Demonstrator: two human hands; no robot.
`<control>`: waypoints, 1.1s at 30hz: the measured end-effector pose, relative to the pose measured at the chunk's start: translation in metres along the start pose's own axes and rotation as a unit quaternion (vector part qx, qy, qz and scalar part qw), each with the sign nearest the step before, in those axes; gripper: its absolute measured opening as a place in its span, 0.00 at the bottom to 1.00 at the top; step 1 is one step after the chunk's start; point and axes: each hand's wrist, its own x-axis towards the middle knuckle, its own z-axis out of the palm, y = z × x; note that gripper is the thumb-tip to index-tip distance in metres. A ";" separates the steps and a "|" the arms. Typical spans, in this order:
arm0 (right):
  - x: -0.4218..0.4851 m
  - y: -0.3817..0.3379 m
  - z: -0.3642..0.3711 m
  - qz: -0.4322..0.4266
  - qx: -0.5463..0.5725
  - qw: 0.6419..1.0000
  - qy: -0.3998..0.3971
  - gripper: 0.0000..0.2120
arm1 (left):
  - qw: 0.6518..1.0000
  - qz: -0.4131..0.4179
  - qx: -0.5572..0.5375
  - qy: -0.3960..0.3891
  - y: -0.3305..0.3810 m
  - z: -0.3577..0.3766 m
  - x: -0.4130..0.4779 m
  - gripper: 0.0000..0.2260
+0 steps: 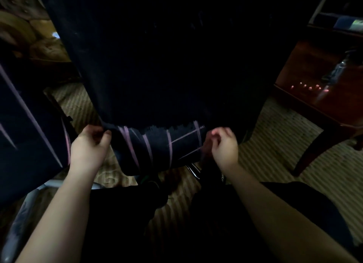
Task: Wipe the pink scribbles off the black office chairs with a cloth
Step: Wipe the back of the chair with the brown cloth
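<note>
Your left hand point(89, 145) gripped the lower left edge of the black chair back point(149, 70), the grip narrow and pinched on the fabric at that corner. Your right hand point(224, 143) sat at the lower right edge of the same chair back, fingers curled; whether that grip held anything could not be told in the dim light. The chair back stood upright in the centre, just far of both hands. Pink scribbles point(149, 146) ran as near-vertical strokes across its lower band, between your two hands. A second black chair point(23, 129) stood at the left, also marked with pink lines. A dark wooden bench point(314, 105) stood at the far right on the striped carpet point(284, 145).
</note>
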 end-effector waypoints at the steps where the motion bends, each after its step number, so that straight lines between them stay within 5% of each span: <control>1: -0.003 0.003 0.006 0.034 0.005 0.999 -0.025 0.10 | 1.000 0.003 -0.004 0.001 0.000 0.001 -0.001 0.12; 4: 0.015 -0.009 -0.003 0.058 0.016 0.998 0.008 0.10 | 1.000 0.013 0.006 0.001 -0.002 0.003 -0.004 0.13; 10: 0.045 -0.046 -0.045 -0.117 0.119 0.967 0.193 0.06 | 0.999 0.012 0.035 0.013 0.007 0.009 -0.004 0.13; 12: 0.033 -0.024 -0.025 -0.104 0.097 0.977 0.157 0.06 | 0.999 0.013 0.046 0.015 0.009 0.010 -0.004 0.13; 17: -0.012 0.020 0.018 0.090 0.088 0.992 0.012 0.09 | 0.999 0.003 0.046 0.016 0.013 0.011 -0.008 0.12; 24: 0.040 -0.060 -0.036 -0.071 0.175 0.960 0.207 0.08 | 0.998 0.004 0.054 0.021 0.017 0.014 -0.011 0.12; 27: 0.021 -0.045 -0.016 -0.078 0.141 0.975 0.151 0.09 | 0.998 0.005 0.053 0.021 0.019 0.014 -0.012 0.11; 31: -0.016 -0.005 0.020 0.064 0.073 0.995 -0.018 0.10 | 0.999 0.008 0.049 0.019 0.022 0.014 -0.014 0.10; 33: -0.005 -0.016 0.011 0.054 0.092 0.994 0.015 0.10 | 0.999 0.011 0.049 0.019 0.022 0.014 -0.014 0.10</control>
